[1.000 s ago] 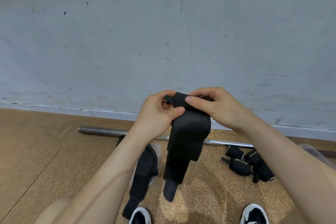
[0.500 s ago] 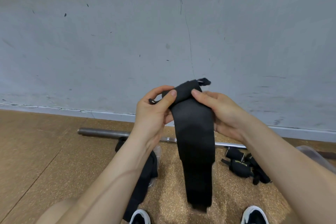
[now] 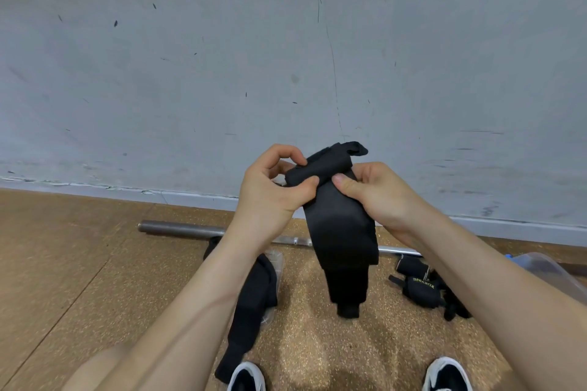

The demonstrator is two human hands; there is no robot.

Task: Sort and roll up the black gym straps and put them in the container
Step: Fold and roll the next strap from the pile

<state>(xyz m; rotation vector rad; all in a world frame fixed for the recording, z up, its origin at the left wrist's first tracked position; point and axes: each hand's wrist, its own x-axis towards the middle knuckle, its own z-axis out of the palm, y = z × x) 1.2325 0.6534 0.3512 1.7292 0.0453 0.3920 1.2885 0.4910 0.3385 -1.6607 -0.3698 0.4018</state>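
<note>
A scuffed grey wall (image 3: pixel 286 57) fills the upper view above a cork-brown floor (image 3: pixel 63 263); a steel bar (image 3: pixel 178 228) lies along the foot of the wall. In front of it, held up between both hands, hangs the black strap (image 3: pixel 340 232); its top end is turned over into a short roll and its long tail drops toward the floor. The left hand (image 3: pixel 270 190) keeps a narrow grip, thumb and curled fingers pinching the roll's left end; the right hand (image 3: pixel 378 197) pinches the strap just under the roll, thumb in front. On the floor to the left lies a loose strap (image 3: pixel 254 292), unrolled, partly on a clear wrapper (image 3: pixel 276 260); to the right sits a cluster of rolled straps (image 3: pixel 419 289); beyond them is the edge of a clear container (image 3: pixel 546 270); two shoes (image 3: pixel 246 378) show at the bottom edge.

The step in hand looks like the start of rolling, with only the first turns made; the next move calls for winding the roll down the tail, tight and square.

The right fingers are hidden behind the strap; the right forearm cuts off the container, so its contents cannot be told; the left forearm covers part of the loose strap; how many rolled straps lie in the cluster is unclear.
</note>
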